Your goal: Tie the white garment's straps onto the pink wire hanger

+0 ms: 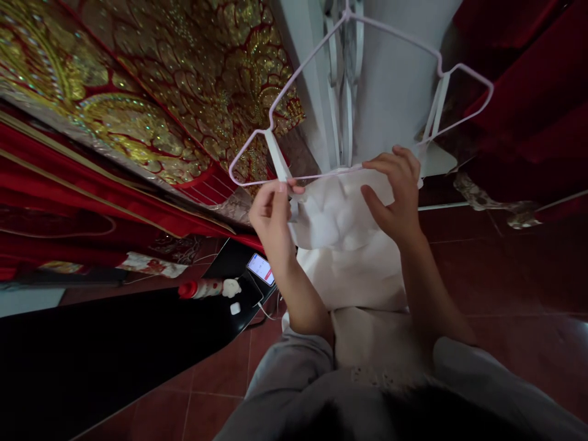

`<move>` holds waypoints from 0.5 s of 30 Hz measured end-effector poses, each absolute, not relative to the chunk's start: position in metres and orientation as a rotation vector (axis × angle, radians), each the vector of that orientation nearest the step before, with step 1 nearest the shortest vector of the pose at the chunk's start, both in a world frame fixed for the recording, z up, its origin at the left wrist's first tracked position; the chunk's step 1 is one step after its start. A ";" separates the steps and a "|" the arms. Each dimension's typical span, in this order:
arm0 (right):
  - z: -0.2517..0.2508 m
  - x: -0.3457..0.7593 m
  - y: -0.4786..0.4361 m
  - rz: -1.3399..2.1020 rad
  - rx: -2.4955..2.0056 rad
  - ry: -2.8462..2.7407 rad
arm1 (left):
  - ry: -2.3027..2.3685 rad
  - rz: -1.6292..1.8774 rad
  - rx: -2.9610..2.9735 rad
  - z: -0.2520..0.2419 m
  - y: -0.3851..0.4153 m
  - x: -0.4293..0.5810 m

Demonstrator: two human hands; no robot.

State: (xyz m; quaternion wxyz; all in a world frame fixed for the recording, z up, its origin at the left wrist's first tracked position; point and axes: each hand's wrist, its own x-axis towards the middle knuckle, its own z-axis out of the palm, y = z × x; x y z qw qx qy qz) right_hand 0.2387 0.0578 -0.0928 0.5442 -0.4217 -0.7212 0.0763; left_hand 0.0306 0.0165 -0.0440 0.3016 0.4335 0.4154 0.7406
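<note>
A pale pink clothes hanger (392, 30) hangs before me, and a white garment (351, 211) hangs from it. One white strap (276, 154) loops over the hanger's left notch, another over its right notch. My left hand (273, 211) pinches the lower end of the left strap, thumb against fingers, just below the hanger's bottom bar. My right hand (397, 196) is at the garment's upper right, fingers spread and thumb apart. Its fingertips lie close to the bottom bar; whether they touch the cloth I cannot tell.
Red and gold sequined garments (184, 79) hang at the left, dark red cloth (528, 116) at the right. On a black table (138, 343) are a lit phone (261, 268), a red-capped bottle (202, 288) and a small white case (235, 308). Red floor tiles (220, 367) show below.
</note>
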 end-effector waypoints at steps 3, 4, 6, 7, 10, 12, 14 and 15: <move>-0.094 0.236 0.058 0.145 -0.955 -1.708 | 0.887 1.962 1.027 -0.014 0.017 0.024; -0.093 0.237 0.058 0.139 -0.951 -1.710 | 0.840 2.002 1.012 -0.007 0.020 0.021; -0.090 0.240 0.058 0.144 -0.958 -1.720 | 0.790 2.113 1.000 -0.002 0.026 0.014; -0.088 0.242 0.058 0.154 -0.965 -1.728 | 0.785 2.173 0.985 -0.003 0.028 0.010; -0.085 0.246 0.059 0.180 -0.999 -1.739 | 0.884 2.351 0.823 -0.018 0.030 0.006; -0.085 0.246 0.059 0.179 -1.029 -1.739 | 1.030 2.351 0.715 -0.031 0.027 0.009; -0.085 0.243 0.058 0.175 -1.029 -1.733 | 1.151 2.168 0.752 -0.043 0.024 0.017; -0.085 0.242 0.057 0.180 -1.015 -1.732 | 1.174 2.050 0.808 -0.047 0.024 0.022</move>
